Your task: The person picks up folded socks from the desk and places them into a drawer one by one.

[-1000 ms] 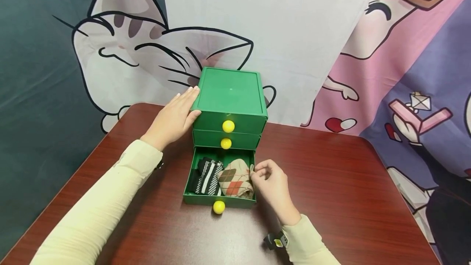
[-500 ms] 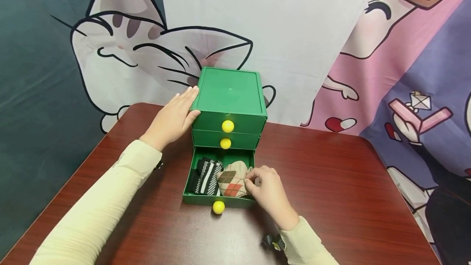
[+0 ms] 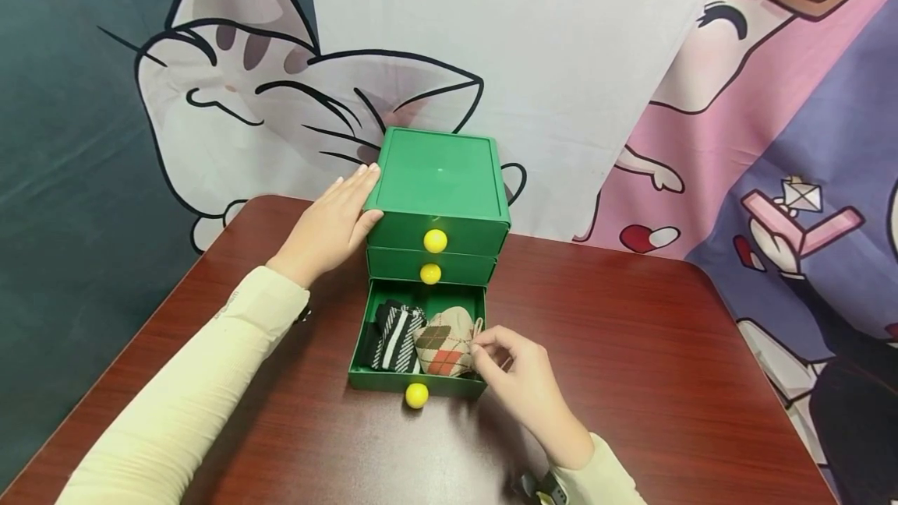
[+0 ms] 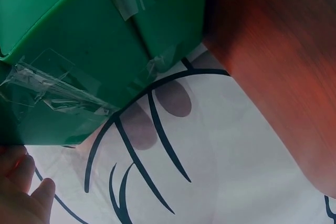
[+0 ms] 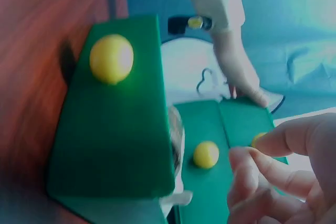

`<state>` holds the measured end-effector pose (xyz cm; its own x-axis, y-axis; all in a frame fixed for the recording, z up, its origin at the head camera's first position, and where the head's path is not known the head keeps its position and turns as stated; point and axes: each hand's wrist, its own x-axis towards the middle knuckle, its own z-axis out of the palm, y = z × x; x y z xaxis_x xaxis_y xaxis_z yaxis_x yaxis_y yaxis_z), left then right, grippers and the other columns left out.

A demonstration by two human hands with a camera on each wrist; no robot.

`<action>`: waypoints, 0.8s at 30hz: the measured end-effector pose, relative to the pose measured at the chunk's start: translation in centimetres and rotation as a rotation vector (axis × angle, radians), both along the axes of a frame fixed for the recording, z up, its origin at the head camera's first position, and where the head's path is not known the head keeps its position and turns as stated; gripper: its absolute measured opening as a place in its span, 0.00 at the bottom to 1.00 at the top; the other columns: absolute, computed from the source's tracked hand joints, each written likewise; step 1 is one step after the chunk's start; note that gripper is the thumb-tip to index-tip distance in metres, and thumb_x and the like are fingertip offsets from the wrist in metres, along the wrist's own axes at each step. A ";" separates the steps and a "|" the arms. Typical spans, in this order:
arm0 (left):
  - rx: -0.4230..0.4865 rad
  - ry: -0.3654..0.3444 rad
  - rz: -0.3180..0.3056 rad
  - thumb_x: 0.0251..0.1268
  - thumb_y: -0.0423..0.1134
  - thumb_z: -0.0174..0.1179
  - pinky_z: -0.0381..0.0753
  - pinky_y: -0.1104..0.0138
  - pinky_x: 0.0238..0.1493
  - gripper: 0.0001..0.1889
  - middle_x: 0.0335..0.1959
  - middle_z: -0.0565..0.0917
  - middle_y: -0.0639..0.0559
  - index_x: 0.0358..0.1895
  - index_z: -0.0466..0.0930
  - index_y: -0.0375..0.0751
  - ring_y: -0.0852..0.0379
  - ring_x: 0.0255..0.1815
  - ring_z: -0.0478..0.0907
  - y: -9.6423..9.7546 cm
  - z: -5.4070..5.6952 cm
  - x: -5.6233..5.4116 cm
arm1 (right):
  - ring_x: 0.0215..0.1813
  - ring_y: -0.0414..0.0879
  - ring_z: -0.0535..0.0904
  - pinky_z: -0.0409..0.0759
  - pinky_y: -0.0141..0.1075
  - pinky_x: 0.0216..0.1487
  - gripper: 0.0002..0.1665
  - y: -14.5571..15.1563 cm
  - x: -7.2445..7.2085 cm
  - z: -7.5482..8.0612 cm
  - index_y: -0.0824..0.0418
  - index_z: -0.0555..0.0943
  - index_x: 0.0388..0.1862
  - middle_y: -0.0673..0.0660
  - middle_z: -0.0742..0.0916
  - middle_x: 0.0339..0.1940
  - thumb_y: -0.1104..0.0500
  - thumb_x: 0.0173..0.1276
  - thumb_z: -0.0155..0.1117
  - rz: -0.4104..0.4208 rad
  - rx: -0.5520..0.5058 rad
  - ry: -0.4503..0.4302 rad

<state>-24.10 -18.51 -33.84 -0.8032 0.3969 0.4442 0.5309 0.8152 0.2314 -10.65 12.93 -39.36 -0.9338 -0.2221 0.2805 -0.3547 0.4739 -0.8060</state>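
Note:
A small green cabinet (image 3: 440,178) stands on the table with its bottom drawer (image 3: 358,376) pulled out. In that drawer lie a folded black-and-white striped sock (image 3: 400,341) and, to its right, a folded beige argyle sock (image 3: 443,345); a thin beige loop (image 3: 479,327) sticks up at its right edge. My left hand (image 3: 333,228) rests flat along the cabinet's upper left side, fingers straight. Over the drawer's right edge is my right hand (image 3: 526,380), thumb and fingers bent loosely near the argyle sock. In the right wrist view those fingers (image 5: 244,161) hold nothing.
Two upper drawers with yellow knobs (image 3: 435,241) are pushed in. Another yellow knob (image 3: 417,396) sits on the pulled-out drawer's front. The brown table (image 3: 631,349) extends around the cabinet, and a printed cloth (image 3: 547,84) hangs behind it. Clear tape (image 4: 58,87) covers part of the cabinet's side.
My right hand moves left over the argyle sock, then back slightly right and toward me. The sock's right side looks tucked in a little. The left hand stays in place.

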 end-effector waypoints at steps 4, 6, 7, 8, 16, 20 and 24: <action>0.000 -0.001 -0.002 0.82 0.48 0.48 0.49 0.51 0.81 0.33 0.80 0.59 0.40 0.80 0.53 0.33 0.44 0.81 0.53 0.0 0.0 0.0 | 0.21 0.36 0.77 0.80 0.32 0.22 0.04 -0.1 1.4 0.0 0.58 0.86 0.34 0.45 0.86 0.23 0.65 0.70 0.67 0.106 -0.022 -0.055; -0.001 -0.001 -0.001 0.82 0.48 0.48 0.49 0.50 0.81 0.33 0.80 0.59 0.40 0.80 0.53 0.33 0.44 0.81 0.53 0.0 0.0 0.0 | 0.21 0.36 0.78 0.80 0.32 0.22 0.04 -0.3 2.1 -0.2 0.58 0.86 0.35 0.47 0.87 0.23 0.64 0.71 0.66 0.155 -0.017 -0.088; -0.002 0.000 0.000 0.82 0.48 0.48 0.49 0.50 0.81 0.33 0.80 0.59 0.40 0.80 0.53 0.32 0.44 0.81 0.53 0.0 0.0 0.0 | 0.21 0.38 0.79 0.81 0.32 0.23 0.04 -0.4 2.4 -0.3 0.59 0.86 0.36 0.47 0.87 0.24 0.64 0.71 0.66 0.176 -0.013 -0.110; -0.002 0.000 -0.001 0.82 0.48 0.48 0.49 0.50 0.81 0.34 0.80 0.59 0.40 0.80 0.53 0.32 0.44 0.81 0.53 0.0 0.0 0.0 | 0.21 0.39 0.80 0.81 0.32 0.24 0.04 -0.5 2.6 -0.5 0.59 0.86 0.37 0.48 0.87 0.24 0.63 0.72 0.65 0.195 -0.009 -0.138; 0.005 0.001 -0.005 0.82 0.49 0.48 0.49 0.50 0.81 0.34 0.80 0.59 0.40 0.80 0.53 0.32 0.44 0.81 0.53 0.0 0.0 0.0 | 0.24 0.41 0.83 0.83 0.31 0.26 0.11 -1.9 3.7 -2.8 0.64 0.84 0.42 0.55 0.88 0.27 0.56 0.76 0.62 0.323 -0.021 -0.387; 0.006 0.001 -0.007 0.82 0.49 0.48 0.49 0.50 0.81 0.34 0.80 0.59 0.40 0.80 0.54 0.32 0.43 0.81 0.54 0.0 0.0 0.1 | 0.23 0.41 0.82 0.85 0.33 0.25 0.13 -2.6 3.9 -4.0 0.68 0.83 0.44 0.57 0.88 0.27 0.57 0.76 0.61 0.345 -0.121 -0.534; 0.005 0.000 -0.003 0.83 0.49 0.47 0.50 0.49 0.81 0.33 0.80 0.59 0.40 0.80 0.53 0.33 0.43 0.81 0.53 0.0 0.0 0.1 | 0.23 0.41 0.83 0.86 0.34 0.25 0.14 -3.3 3.8 -5.1 0.74 0.81 0.46 0.62 0.88 0.28 0.62 0.76 0.59 0.324 -0.256 -0.658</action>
<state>-24.05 -18.52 -33.80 -0.8023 0.3967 0.4461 0.5330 0.8126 0.2358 -6.83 9.67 -44.47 -0.8256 -0.5152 -0.2300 0.1459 0.1990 -0.9691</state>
